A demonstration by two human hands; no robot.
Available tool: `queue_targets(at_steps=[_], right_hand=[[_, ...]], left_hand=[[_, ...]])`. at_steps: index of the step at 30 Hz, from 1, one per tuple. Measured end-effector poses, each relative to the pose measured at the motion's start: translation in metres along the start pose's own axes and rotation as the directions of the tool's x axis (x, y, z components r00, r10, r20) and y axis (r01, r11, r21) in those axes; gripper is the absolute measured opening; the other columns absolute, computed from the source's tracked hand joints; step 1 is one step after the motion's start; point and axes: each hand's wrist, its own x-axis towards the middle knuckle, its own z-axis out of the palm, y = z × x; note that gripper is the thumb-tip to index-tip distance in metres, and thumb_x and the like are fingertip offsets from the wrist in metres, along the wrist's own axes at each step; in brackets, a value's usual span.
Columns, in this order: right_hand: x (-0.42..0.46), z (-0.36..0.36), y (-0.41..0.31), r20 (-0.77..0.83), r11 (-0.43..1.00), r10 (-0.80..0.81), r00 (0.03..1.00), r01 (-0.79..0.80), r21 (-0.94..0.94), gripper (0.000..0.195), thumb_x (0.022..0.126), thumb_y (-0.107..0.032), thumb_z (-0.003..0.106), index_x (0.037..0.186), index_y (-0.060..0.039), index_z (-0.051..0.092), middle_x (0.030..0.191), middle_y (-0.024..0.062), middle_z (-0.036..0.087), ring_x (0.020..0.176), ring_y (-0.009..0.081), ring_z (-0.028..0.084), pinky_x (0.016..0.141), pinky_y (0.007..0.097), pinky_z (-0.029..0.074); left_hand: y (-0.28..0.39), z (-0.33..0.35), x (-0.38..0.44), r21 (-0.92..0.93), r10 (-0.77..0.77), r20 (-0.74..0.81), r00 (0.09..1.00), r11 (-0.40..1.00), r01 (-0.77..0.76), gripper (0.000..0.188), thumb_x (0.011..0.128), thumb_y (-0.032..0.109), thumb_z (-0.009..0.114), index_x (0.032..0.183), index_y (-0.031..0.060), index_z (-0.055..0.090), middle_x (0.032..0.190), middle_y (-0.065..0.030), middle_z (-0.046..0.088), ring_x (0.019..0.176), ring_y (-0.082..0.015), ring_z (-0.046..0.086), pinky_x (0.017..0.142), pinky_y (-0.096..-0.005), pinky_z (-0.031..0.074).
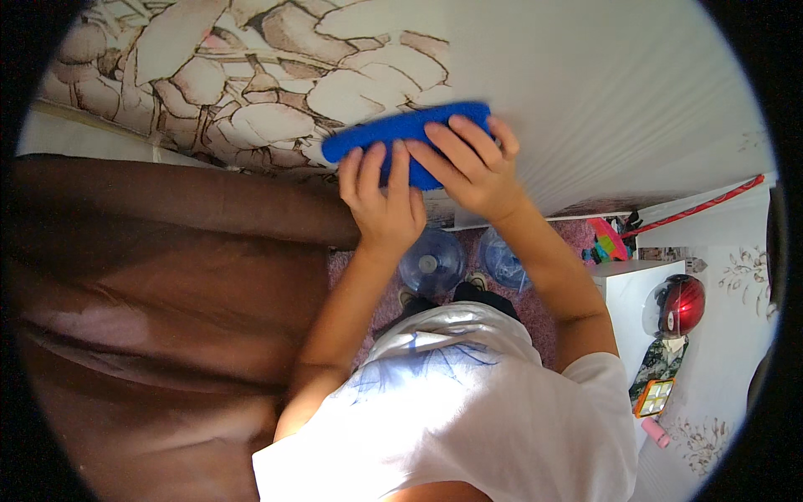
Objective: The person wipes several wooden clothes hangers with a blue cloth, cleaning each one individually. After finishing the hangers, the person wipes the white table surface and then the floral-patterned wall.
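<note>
A folded blue cloth lies against the wall, which carries printed brown and white plant-like shapes on its left part and is plain pale on the right. My left hand presses the cloth's lower left part with spread fingers. Higher up and to the right, my right hand rests its fingers over the cloth's right end. The fingertips of both hands nearly meet at the middle of the cloth. What lies beneath the cloth is hidden.
Brown fabric covers a large raised surface at left. Two big clear water jugs stand on pink carpet by my feet. At right, a white cabinet bears a red helmet and an orange-framed lamp. A red pole leans behind.
</note>
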Motion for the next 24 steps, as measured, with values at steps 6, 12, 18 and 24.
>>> queue_targets(at_steps=[6, 12, 18, 24], right_hand=[[-0.105, -0.006, -0.001, 0.231, 0.998, -0.001, 0.973, -0.012, 0.058, 0.022, 0.074, -0.017, 0.068, 0.095, -0.0203, 0.071, 0.115, -0.0045, 0.059, 0.110, 0.0148, 0.052, 0.095, 0.0383, 0.037], [-0.076, -0.029, 0.023, 0.150, 0.999, 0.030, 0.988, -0.028, -0.019, 0.020, 0.074, -0.015, 0.068, 0.093, -0.0188, 0.072, 0.112, -0.0034, 0.059, 0.108, 0.0154, 0.052, 0.096, 0.0364, 0.036], [0.030, -0.061, 0.061, -0.140, 0.983, 0.117, 0.983, -0.135, -0.124, 0.021, 0.078, -0.018, 0.064, 0.098, -0.0202, 0.071, 0.116, -0.0026, 0.060, 0.114, 0.0177, 0.051, 0.099, 0.0369, 0.033], [-0.027, -0.055, 0.058, -0.042, 0.987, 0.141, 0.989, -0.144, -0.067, 0.020, 0.080, -0.019, 0.061, 0.099, -0.0206, 0.070, 0.117, -0.0020, 0.058, 0.115, 0.0177, 0.049, 0.098, 0.0383, 0.033]], left_hand=[[0.002, 0.066, -0.114, -0.039, 0.077, 0.224, 0.972, 0.997, -0.070, 0.049, 0.075, 0.010, 0.064, 0.122, -0.0001, 0.056, 0.127, -0.0210, 0.041, 0.115, -0.0443, 0.039, 0.099, -0.0544, 0.035], [0.034, 0.060, -0.065, -0.051, 0.051, 0.186, 0.981, 0.998, -0.042, 0.047, 0.079, 0.015, 0.063, 0.123, 0.0008, 0.056, 0.128, -0.0179, 0.043, 0.113, -0.0409, 0.042, 0.096, -0.0512, 0.039], [0.054, 0.015, 0.072, 0.013, 0.177, -0.101, 0.979, 0.984, -0.177, 0.041, 0.084, 0.024, 0.057, 0.121, 0.0067, 0.061, 0.129, -0.0143, 0.047, 0.111, -0.0370, 0.043, 0.089, -0.0506, 0.040], [0.050, 0.041, 0.025, 0.039, 0.215, 0.027, 0.976, 0.976, -0.216, 0.042, 0.079, 0.025, 0.062, 0.117, 0.0092, 0.064, 0.126, -0.0142, 0.046, 0.113, -0.0361, 0.039, 0.096, -0.0483, 0.035]])
